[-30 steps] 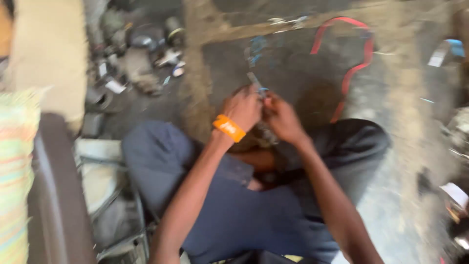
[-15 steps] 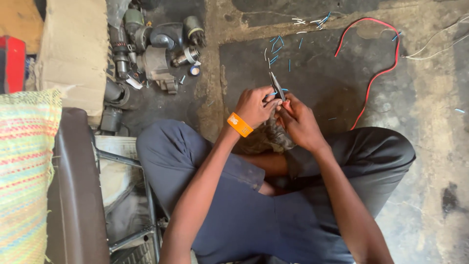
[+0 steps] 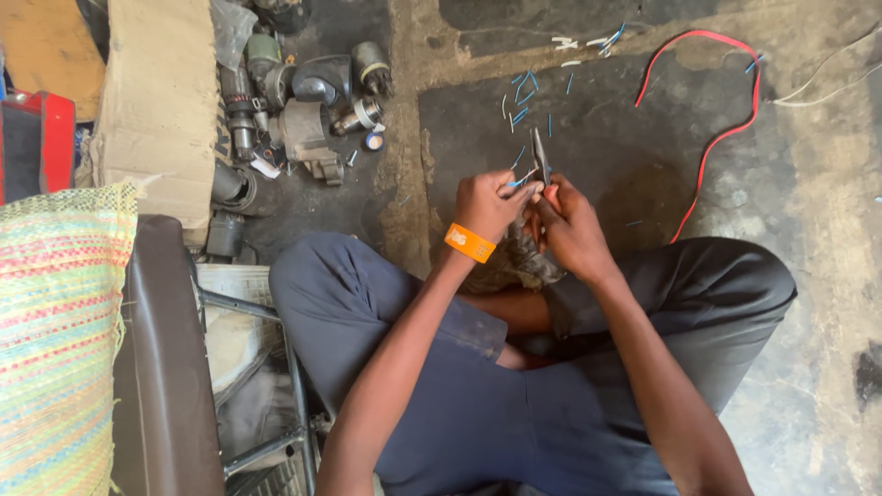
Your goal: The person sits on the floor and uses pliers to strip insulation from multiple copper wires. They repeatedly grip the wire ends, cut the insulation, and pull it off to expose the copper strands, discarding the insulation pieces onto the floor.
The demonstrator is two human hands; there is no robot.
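Pliers (image 3: 542, 158) are sticking up dark and narrow from between the two hands, held over the person's crossed legs and just above the concrete floor (image 3: 827, 276). The right hand (image 3: 571, 225) is wrapping around the tool's handles, where a bit of red grip is showing, and the left hand (image 3: 489, 202), wearing an orange wristband (image 3: 469, 243), is pinching a thin blue wire (image 3: 516, 181) and feeding it toward the tool's nose; whether the nose is biting on the wire at this instant is too small to tell. Judging by the floor in front of the knees, a good deal of cutting or stripping is already behind the person: short blue wire offcuts (image 3: 522, 103) are lying scattered in a loose patch, with a few pale bits (image 3: 562, 42) beyond them. A crumpled grey bundle (image 3: 514, 262), perhaps cloth or more wiring, is sitting in the lap under the hands, so some material is likely waiting. Farther out, a long red cable (image 3: 726, 129) is looping across the floor uncut, and a pale wire (image 3: 827, 87) is trailing off to the side. Well apart, old grey motor parts (image 3: 294, 101) are crowding against a cardboard sheet (image 3: 156, 101), while a woven striped sack (image 3: 55, 331) and a dark metal-framed seat (image 3: 165, 367) are standing beside the person.
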